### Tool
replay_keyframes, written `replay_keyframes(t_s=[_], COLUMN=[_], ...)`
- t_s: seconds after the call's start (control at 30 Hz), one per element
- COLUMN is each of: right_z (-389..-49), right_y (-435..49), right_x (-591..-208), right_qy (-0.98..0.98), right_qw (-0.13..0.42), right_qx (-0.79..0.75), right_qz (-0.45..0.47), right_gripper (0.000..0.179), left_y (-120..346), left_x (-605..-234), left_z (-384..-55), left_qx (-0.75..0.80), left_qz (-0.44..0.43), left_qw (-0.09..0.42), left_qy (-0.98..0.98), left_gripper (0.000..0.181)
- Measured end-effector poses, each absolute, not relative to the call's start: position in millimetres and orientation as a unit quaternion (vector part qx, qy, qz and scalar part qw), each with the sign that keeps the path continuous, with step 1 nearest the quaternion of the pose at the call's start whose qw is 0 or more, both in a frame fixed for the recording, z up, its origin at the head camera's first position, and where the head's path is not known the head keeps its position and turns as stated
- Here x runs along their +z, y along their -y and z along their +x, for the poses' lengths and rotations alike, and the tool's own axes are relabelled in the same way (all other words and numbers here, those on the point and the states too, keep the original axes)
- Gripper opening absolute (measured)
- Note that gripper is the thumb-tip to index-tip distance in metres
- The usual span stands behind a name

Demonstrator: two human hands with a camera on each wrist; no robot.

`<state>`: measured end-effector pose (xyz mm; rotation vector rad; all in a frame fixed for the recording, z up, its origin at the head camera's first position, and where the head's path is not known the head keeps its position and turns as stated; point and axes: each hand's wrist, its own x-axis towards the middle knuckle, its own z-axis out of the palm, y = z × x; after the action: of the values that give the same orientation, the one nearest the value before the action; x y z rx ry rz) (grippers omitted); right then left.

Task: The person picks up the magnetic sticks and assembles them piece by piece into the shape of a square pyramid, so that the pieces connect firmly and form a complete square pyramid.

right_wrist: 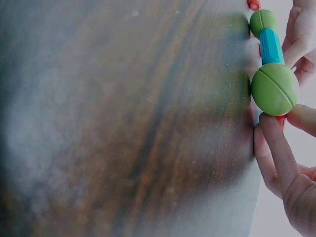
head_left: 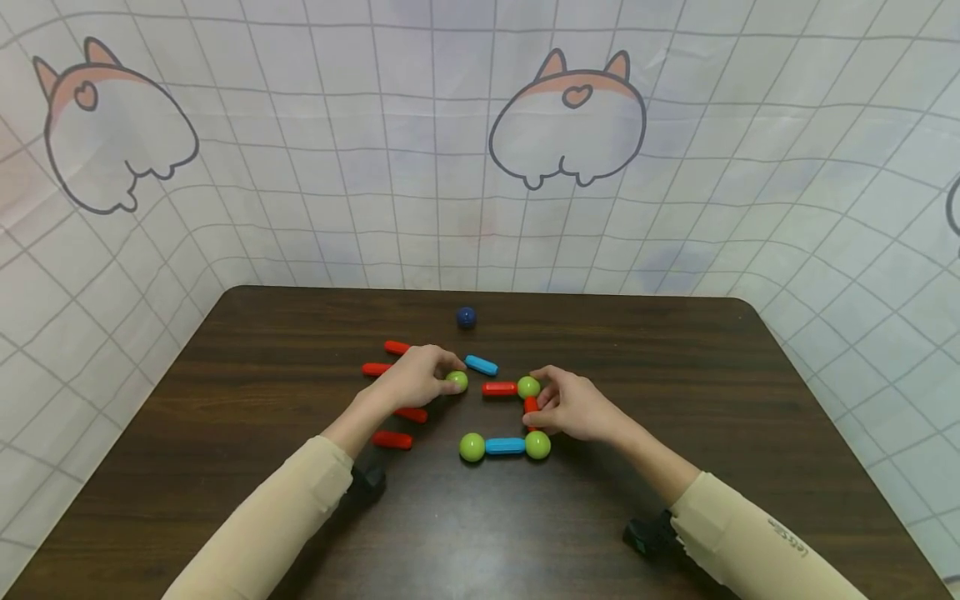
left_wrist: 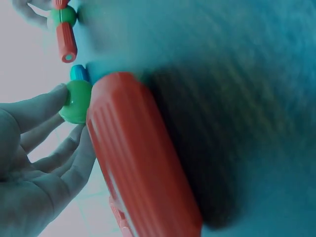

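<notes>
My left hand (head_left: 420, 377) pinches a green ball (head_left: 457, 382) between thumb and fingers, left of the joined pieces. My right hand (head_left: 576, 406) grips a short red rod (head_left: 531, 406) that runs between two green balls. The upper ball (head_left: 528, 387) has another red rod (head_left: 499, 389) pointing left from it. The lower ball (head_left: 537, 445) joins a light blue rod (head_left: 505, 446) with one more green ball (head_left: 472, 447) at its left end. In the right wrist view, fingertips are right at the near green ball (right_wrist: 274, 89), with the red rod mostly hidden behind it.
A loose light blue rod (head_left: 482, 365) lies between the hands, and a dark blue ball (head_left: 466, 317) sits near the table's back edge. Several red rods lie around the left hand, one (head_left: 393, 440) nearest the front. The dark wooden table (head_left: 660, 350) meets a gridded cloth backdrop (head_left: 420, 208).
</notes>
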<state>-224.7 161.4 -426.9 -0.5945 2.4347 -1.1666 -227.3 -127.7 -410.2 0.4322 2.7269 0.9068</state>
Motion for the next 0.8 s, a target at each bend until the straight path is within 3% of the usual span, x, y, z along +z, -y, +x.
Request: replay_keyframes(t_s=[0.5, 0.8], right_z=[-224.3, -225.4], right_y=[-161.3, -160.6], right_x=[-425.3, -419.6], right_qy=[-0.856, -0.859], right_qw=[0.2, 0.202], right_qx=[-0.431, -0.426], right_qz=[-0.203, -0.197], right_gripper=[0.07, 0.069], left_y=[125.0, 122.1], left_x=[-413.1, -410.5], left_z=[-224.6, -225.4], left_qx=[0.358, 0.379], left_qz=[0.159, 0.145], left_qw=[0.13, 0.142], left_qy=[-0.911, -0.903], left_gripper=[0.034, 0.024])
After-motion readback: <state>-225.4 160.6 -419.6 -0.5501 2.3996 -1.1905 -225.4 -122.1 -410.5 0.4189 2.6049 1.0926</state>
